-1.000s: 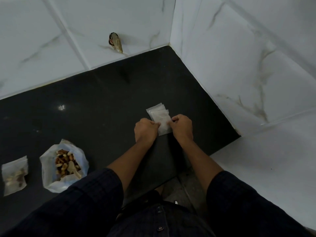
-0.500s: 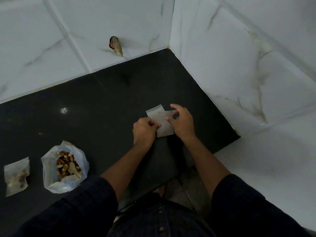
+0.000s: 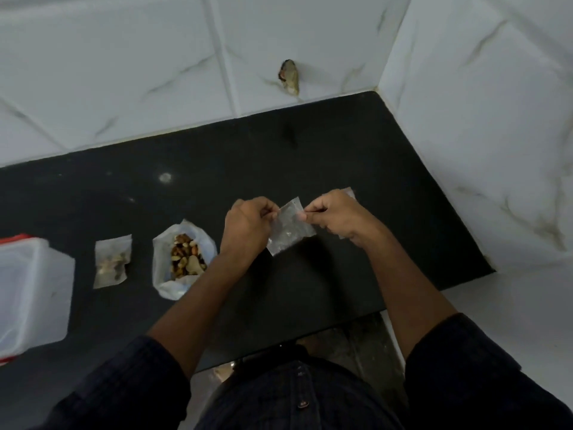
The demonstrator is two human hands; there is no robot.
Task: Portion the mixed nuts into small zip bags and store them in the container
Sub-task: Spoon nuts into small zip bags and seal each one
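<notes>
Plastic zip bag (image 3: 290,228) (empty) pinched in our left hand (image 3: 248,226) and right hand (image 3: 336,217); one filled bag (image 3: 111,260) lies near the countertop's left edge, container (image 3: 31,293) unfilled.

a black tabletop (image 3: 356,169) carries a clear container (image 3: 31,293) at the left, a small filled bag (image 3: 111,260) beside it, then an open bag of nuts (image 3: 183,259).

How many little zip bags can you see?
2 for sure: an empty zip bag pinched between both hands, and a filled zip bag lying beside the container. More may hide behind the right hand.
</notes>
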